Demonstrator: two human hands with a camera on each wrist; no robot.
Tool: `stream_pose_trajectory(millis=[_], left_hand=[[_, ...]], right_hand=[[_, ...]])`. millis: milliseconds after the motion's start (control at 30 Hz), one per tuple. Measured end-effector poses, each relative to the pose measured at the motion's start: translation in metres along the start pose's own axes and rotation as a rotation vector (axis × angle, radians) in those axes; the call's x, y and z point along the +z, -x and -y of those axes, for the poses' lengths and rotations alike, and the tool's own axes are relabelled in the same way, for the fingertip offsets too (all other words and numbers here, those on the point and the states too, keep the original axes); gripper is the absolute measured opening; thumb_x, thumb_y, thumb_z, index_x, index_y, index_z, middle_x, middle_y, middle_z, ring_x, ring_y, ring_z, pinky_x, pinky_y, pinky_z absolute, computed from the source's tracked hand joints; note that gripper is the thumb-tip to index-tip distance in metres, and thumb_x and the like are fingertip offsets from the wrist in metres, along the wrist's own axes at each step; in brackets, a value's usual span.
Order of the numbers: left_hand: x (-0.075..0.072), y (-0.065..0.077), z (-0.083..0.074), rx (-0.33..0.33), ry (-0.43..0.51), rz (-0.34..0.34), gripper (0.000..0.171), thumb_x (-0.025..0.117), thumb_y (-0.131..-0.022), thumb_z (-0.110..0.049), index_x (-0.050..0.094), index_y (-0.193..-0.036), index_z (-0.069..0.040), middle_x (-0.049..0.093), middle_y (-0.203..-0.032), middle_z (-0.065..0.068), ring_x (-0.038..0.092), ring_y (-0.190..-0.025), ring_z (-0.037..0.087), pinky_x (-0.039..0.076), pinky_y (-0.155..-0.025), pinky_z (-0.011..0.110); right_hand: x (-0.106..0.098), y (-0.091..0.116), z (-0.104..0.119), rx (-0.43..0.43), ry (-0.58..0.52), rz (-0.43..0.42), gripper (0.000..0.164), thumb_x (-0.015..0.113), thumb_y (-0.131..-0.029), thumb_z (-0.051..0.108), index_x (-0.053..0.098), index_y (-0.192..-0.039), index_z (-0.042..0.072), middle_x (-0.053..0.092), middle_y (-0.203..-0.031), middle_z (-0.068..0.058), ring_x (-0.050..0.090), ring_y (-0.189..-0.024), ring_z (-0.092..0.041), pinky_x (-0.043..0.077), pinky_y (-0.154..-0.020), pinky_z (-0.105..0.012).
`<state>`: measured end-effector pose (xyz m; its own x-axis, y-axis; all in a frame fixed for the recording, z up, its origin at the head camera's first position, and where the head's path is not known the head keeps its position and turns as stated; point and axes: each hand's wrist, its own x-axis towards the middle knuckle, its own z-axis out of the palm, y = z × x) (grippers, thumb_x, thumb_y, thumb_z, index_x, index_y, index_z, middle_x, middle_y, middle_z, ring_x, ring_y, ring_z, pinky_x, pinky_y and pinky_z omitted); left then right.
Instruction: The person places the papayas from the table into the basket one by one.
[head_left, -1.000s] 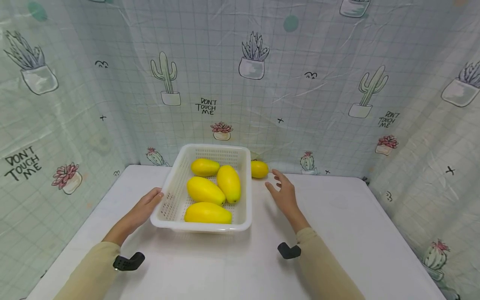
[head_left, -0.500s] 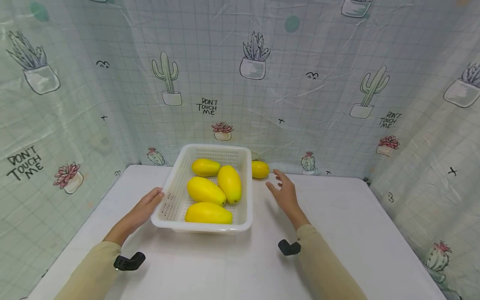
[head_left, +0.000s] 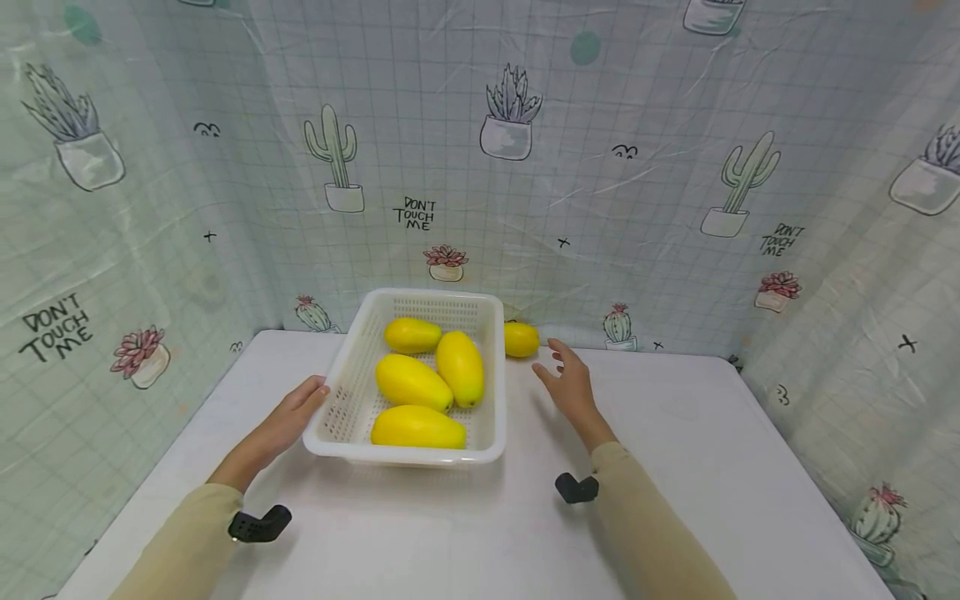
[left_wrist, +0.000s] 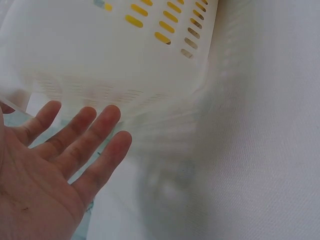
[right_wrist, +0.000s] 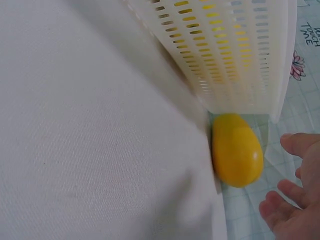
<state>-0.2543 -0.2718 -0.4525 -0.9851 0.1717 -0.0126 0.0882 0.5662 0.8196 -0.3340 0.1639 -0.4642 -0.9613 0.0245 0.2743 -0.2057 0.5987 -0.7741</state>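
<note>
A white slotted plastic basket (head_left: 408,455) holds several yellow mangoes (head_left: 412,382). My left hand (head_left: 288,417) is at the basket's left side, near the rim. In the left wrist view, the fingers (left_wrist: 100,172) of that hand are nearly straight and spread beside the basket wall, with the thumb mostly out of view. Another yellow mango (right_wrist: 237,152) lies outside the basket at its far right corner, partly hidden behind the rim in the head view. Just right of that mango is my right hand (head_left: 573,390), thumb and fingers apart, holding nothing.
The white table (head_left: 675,467) extends to the right of the basket and in front of it. A plastic curtain (head_left: 562,196) printed with cacti hangs along the table's back and both sides. The loose mango is close to the back edge.
Both hands, the basket and the mangoes keep their places. Only a very slight shift of the head view shows.
</note>
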Motion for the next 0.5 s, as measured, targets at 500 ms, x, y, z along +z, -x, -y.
stream_pose_trajectory(millis=[500], left_hand=[[-0.001, 0.0006, -0.0001, 0.004, 0.017, 0.007, 0.048, 0.029, -0.105, -0.042, 0.037, -0.136, -0.006, 0.058, -0.127, 0.021, 0.06, -0.103, 0.021, 0.048, -0.092, 0.046]], right_hand=[[0.004, -0.0098, -0.0017, 0.071, 0.035, 0.031, 0.061, 0.067, -0.092, 0.022, 0.04, -0.144, 0.007, 0.045, -0.148, -0.014, 0.047, -0.132, -0.033, 0.041, -0.107, -0.045]])
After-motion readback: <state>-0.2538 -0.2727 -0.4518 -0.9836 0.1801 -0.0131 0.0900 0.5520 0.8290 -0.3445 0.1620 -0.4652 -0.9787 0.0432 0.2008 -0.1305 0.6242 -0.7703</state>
